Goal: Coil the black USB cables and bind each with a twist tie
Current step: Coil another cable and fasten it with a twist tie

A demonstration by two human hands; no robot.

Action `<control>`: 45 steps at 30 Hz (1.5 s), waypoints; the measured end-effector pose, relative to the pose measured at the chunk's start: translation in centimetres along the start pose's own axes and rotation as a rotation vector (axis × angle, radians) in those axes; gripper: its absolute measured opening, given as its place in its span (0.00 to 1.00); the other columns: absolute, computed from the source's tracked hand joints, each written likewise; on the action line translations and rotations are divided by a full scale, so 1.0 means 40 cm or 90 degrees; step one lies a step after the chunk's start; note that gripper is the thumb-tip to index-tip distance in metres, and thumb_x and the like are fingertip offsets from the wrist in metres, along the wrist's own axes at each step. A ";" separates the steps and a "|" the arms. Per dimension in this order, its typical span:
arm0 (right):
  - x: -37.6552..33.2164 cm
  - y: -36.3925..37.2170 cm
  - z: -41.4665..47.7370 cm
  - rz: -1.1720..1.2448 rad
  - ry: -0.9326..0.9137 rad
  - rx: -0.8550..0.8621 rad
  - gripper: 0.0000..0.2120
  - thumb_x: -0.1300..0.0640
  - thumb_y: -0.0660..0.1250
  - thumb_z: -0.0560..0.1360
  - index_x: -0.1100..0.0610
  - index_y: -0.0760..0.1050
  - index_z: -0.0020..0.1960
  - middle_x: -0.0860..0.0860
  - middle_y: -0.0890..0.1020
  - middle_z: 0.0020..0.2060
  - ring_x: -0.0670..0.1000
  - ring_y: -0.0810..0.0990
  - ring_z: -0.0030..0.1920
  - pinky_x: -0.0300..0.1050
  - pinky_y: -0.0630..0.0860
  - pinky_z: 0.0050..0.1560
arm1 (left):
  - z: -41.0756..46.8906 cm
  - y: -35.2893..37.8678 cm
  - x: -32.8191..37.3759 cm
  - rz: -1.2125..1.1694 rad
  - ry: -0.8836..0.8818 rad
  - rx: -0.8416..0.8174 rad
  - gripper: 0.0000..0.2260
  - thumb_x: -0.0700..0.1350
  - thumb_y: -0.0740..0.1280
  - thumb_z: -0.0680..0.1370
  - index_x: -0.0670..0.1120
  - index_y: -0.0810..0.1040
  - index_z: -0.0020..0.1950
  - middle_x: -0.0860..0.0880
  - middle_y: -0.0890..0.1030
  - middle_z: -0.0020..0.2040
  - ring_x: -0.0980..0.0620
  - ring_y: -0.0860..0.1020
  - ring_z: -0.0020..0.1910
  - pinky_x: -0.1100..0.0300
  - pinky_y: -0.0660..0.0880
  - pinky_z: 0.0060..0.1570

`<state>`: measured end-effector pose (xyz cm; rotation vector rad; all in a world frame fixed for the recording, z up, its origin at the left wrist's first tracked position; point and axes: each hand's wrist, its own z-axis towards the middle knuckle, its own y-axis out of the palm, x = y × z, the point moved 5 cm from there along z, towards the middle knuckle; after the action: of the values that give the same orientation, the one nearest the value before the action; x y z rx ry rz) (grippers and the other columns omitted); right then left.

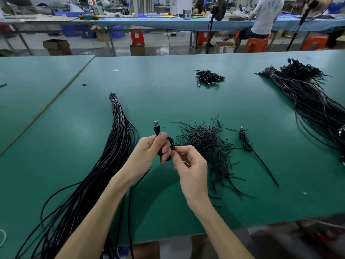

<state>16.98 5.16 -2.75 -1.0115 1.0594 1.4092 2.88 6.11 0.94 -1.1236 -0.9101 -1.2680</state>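
Left grip (pixel 149 152): clenched on the USB cable (pixel 170 146), thumb pressed over the strand just below the plug.

USB-A plug (pixel 156 126): upright above the left thumb, metal shell uppermost. No marking legible on the shell.

Right grip (pixel 188 165): thumb and forefinger pinching the small black loop of the same USB cable, other fingers loosely curled. Held above the tabletop (pixel 168 94), not resting on it.

Remainder of the cable: trailing down past the left wrist toward the near edge.

Twist ties (pixel 205 144): loose black heap on the green tabletop, just beyond the right grip.

Uncoiled cable bundle (pixel 119 139): left of the hands, tied with a pale band at the far end, fanning out over the near edge.

Bound coil (pixel 245 142): single, lying right of the twist ties, one straight tail pointing toward the near edge.

Finished coils (pixel 208 77): small heap farther back, centre right.

Second cable bundle (pixel 308 94): far right, with further coils heaped at its far end.

Cardboard box (pixel 224 47) on the floor under the far bench: label present, too small to read.
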 end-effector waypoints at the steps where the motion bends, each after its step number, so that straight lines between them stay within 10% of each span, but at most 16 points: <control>1: 0.000 -0.001 -0.001 -0.001 -0.001 0.002 0.04 0.60 0.71 0.81 0.52 0.82 0.49 0.50 0.85 0.40 0.46 0.80 0.39 0.52 0.79 0.43 | 0.001 0.001 0.000 0.011 0.007 0.004 0.20 0.52 0.55 0.85 0.44 0.70 0.36 0.49 0.74 0.29 0.51 0.71 0.31 0.62 0.73 0.41; 18: 0.003 0.009 -0.006 -0.183 -0.019 0.009 0.05 0.58 0.69 0.82 0.53 0.83 0.55 0.45 0.83 0.40 0.46 0.80 0.38 0.38 0.76 0.41 | 0.006 -0.015 -0.056 0.015 -0.097 0.054 0.23 0.60 0.59 0.82 0.46 0.67 0.34 0.51 0.67 0.29 0.54 0.65 0.29 0.66 0.66 0.31; 27: -0.010 0.072 -0.021 -0.371 -0.064 -0.167 0.42 0.35 0.60 0.79 0.59 0.55 0.83 0.47 0.67 0.59 0.40 0.71 0.51 0.37 0.72 0.59 | 0.000 -0.018 -0.047 -0.021 -0.099 0.103 0.23 0.58 0.60 0.84 0.50 0.69 0.31 0.49 0.69 0.31 0.49 0.67 0.34 0.49 0.68 0.44; 34: 0.014 0.073 -0.015 -0.380 -0.068 -0.165 0.36 0.57 0.69 0.82 0.61 0.56 0.83 0.46 0.65 0.58 0.43 0.73 0.52 0.36 0.73 0.61 | 0.007 -0.011 -0.048 0.002 -0.095 0.083 0.24 0.56 0.58 0.85 0.46 0.69 0.33 0.49 0.73 0.31 0.53 0.70 0.33 0.66 0.71 0.39; 45: -0.017 0.054 -0.011 -0.296 -0.078 -0.112 0.28 0.65 0.69 0.81 0.61 0.66 0.79 0.49 0.73 0.54 0.39 0.74 0.55 0.25 0.67 0.57 | 0.007 -0.027 -0.044 -0.005 -0.102 0.102 0.23 0.59 0.58 0.84 0.46 0.70 0.34 0.50 0.74 0.32 0.51 0.68 0.33 0.62 0.66 0.30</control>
<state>14.90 4.44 -2.03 -1.1908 0.5670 1.1730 1.62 6.87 -0.55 -1.1061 -1.1161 -1.1023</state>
